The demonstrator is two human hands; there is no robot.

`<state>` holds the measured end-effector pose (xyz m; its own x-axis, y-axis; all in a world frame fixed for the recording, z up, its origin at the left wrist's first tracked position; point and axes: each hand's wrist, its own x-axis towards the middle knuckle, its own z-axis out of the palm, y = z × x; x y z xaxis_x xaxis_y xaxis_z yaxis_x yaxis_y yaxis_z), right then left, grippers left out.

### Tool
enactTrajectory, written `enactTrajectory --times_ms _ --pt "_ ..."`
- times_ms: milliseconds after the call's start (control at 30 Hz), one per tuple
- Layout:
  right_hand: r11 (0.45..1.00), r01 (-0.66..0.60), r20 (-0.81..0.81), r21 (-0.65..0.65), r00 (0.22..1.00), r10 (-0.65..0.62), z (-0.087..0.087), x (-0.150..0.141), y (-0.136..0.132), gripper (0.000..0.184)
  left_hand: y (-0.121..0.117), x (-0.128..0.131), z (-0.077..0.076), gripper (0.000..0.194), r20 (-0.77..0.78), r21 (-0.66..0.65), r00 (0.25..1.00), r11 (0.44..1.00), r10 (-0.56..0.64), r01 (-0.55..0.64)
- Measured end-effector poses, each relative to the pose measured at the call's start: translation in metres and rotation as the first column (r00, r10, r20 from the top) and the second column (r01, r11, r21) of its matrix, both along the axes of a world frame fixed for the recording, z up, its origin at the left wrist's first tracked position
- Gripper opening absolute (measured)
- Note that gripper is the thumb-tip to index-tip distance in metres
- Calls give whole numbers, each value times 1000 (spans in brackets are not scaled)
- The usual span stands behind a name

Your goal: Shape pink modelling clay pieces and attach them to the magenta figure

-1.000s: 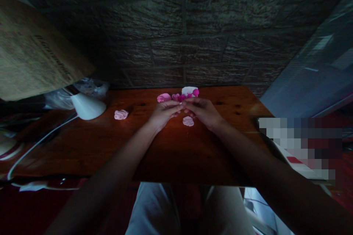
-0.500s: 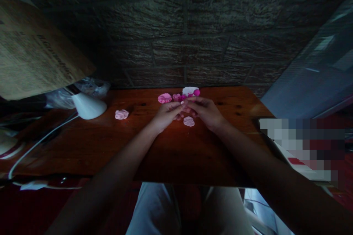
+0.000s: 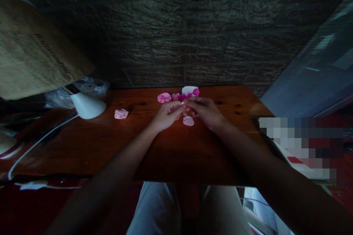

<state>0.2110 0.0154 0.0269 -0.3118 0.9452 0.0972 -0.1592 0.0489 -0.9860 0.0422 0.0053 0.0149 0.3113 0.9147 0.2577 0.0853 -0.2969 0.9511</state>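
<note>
My left hand [image 3: 168,114] and my right hand [image 3: 205,111] meet over the wooden table, fingertips pinched together. Between them shows a small pale bit [image 3: 183,103] that looks like modelling clay; the fingers mostly cover it. Just below the fingers lies a flat, ruffled lump of pale pink modelling clay [image 3: 188,120]. Behind my hands are a brighter pink ruffled clay piece [image 3: 164,98], several smaller pink and magenta pieces [image 3: 175,96], a magenta ball [image 3: 196,92] and a white flat piece [image 3: 188,89]. Another pale pink lump [image 3: 121,114] sits apart to the left.
On the left stands a lamp with a white base [image 3: 88,106], a printed brown shade [image 3: 35,51] and a white cord [image 3: 38,140]. Clear plastic [image 3: 95,87] lies behind it. The stone-patterned wall [image 3: 165,22] borders the table [image 3: 165,154]. A partly blurred-out object [image 3: 296,159] is at the right edge.
Both hands stay together in nearly the same place, with only slight finger movement. The view has shifted very slightly; the clay pieces on the table have not moved.
</note>
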Motion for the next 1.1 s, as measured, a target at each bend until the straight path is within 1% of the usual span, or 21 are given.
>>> enactTrajectory --times_ms 167,333,533,667,767,867,1000,1100 --pt "1000 2 -21 8 1000 -2 3 0 -2 42 0 3 1 35 0 82 1000 997 -7 7" --pt "1000 7 -24 13 1000 -6 1 1 -1 43 1 3 2 39 18 85 1000 996 4 -5" --pt "1000 12 -14 -2 1000 -12 -1 -1 -1 42 0 2 5 40 -5 136 999 989 53 -52" --pt "1000 -19 -1 8 1000 19 -1 -1 -2 41 1 0 4 36 -14 167 997 983 77 -74" --pt "1000 -17 15 14 1000 17 -2 -1 -1 40 3 0 2 39 -12 196 996 977 86 -82" --pt "1000 -9 17 20 1000 9 -2 -1 -1 41 4 2 0 45 2 171 997 983 72 -71" --pt "999 -1 -2 37 1000 1 -3 -2 0 43 6 4 -3 53 44 84 997 994 60 -64" --pt "999 18 -16 39 1000 -17 -2 -2 0 43 5 5 -3 54 74 27 996 998 51 -53"
